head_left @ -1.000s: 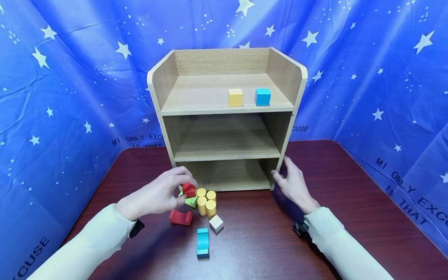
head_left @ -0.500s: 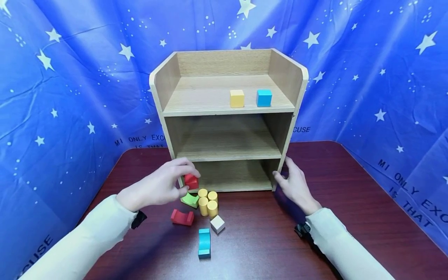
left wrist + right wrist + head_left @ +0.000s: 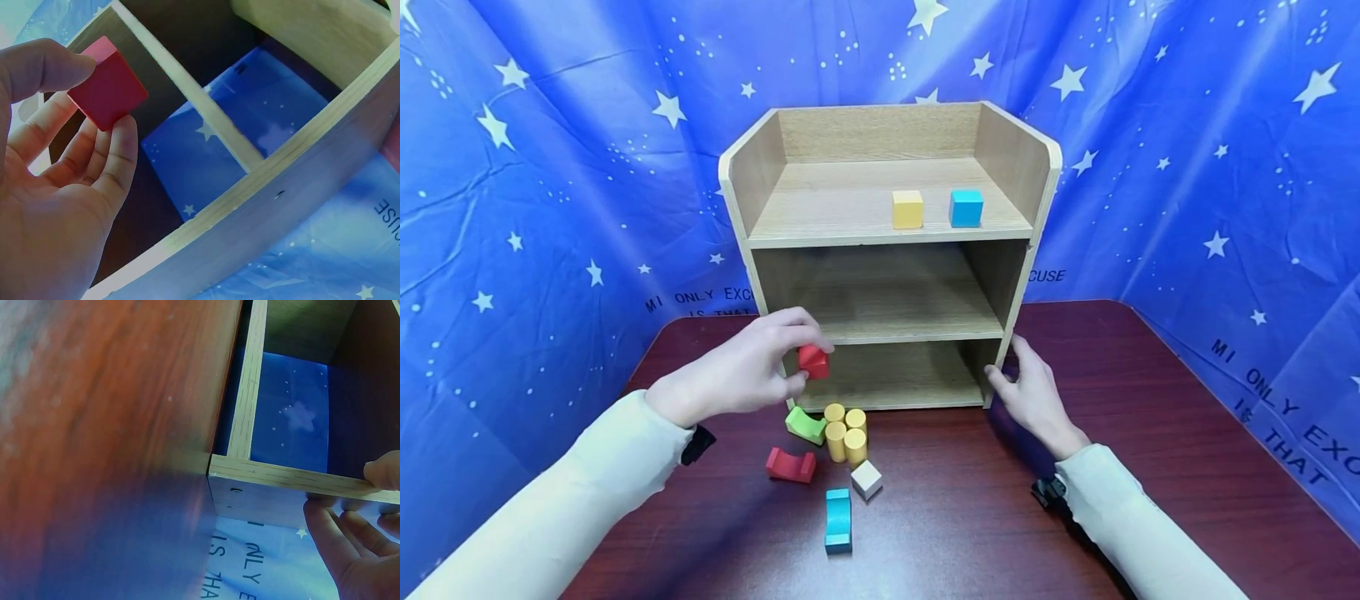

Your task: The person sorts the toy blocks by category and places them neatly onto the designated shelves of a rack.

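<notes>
Between thumb and fingers, my left hand (image 3: 752, 362) pinches a red cube (image 3: 814, 362), held in the air before the lower left of the wooden shelf (image 3: 887, 340). The left wrist view shows the cube (image 3: 109, 87) up close, the thumb on one side and fingertips on the other. My right hand (image 3: 1033, 400) grips the shelf's right side panel near its bottom. In the right wrist view the thumb (image 3: 382, 472) lies on the panel's front edge and the fingers on its outer face. A yellow cube (image 3: 907, 210) and a blue cube (image 3: 966, 209) sit on the top shelf.
On the dark red table (image 3: 940, 517) stand several yellow cylinders (image 3: 846, 435) in a cluster. Around them lie a green arch block (image 3: 806, 425), a red arch block (image 3: 791, 466), a white cube (image 3: 867, 480) and a teal arch block (image 3: 838, 522). Blue star-patterned curtain (image 3: 550, 208) surrounds the table.
My left hand has raised the red cube from above the green arch block, up and slightly right, uncovering that block. The right hand has kept its grip on the shelf side.
</notes>
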Tool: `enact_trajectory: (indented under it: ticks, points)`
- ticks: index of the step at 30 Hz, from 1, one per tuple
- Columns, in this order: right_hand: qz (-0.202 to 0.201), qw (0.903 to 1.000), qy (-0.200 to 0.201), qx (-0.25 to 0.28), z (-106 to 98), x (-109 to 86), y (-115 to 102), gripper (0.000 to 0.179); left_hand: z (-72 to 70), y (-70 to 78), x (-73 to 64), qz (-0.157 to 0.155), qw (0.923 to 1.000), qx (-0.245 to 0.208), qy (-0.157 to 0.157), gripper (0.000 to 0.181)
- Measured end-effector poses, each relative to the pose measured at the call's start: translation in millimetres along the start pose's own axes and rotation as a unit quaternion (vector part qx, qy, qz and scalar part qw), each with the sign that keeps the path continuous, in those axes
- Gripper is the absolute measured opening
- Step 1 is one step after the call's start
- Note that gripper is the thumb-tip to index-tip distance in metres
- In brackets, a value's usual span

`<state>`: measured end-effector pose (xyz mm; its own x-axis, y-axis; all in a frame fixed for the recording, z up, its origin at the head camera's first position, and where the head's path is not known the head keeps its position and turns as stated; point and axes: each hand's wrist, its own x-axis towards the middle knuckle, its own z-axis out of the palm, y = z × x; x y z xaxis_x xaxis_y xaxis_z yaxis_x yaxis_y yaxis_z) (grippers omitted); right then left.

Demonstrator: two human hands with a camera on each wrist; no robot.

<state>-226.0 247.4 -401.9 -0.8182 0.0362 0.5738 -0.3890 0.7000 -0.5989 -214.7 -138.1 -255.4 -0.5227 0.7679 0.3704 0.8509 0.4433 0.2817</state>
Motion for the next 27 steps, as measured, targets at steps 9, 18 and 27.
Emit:
enact_trajectory:
  ticks: [9,18,27]
  points:
    - [0.000,1.0000,0.001,0.005,0.3,0.3,0.8,0.047,-14.4,5.9,15.9,0.012,0.9997,0.021,0.007,0.039]
    - [-0.001,1.0000,0.000,0.003,0.9,0.1,-0.1,0.047,-27.7,10.8,27.5,0.007,0.9997,0.018,0.016,0.039]
    - [0.005,1.0000,-0.004,0.003,0.1,0.2,-0.9,0.048,-47.8,20.2,41.8,0.002,0.9996,0.023,0.019,0.039]
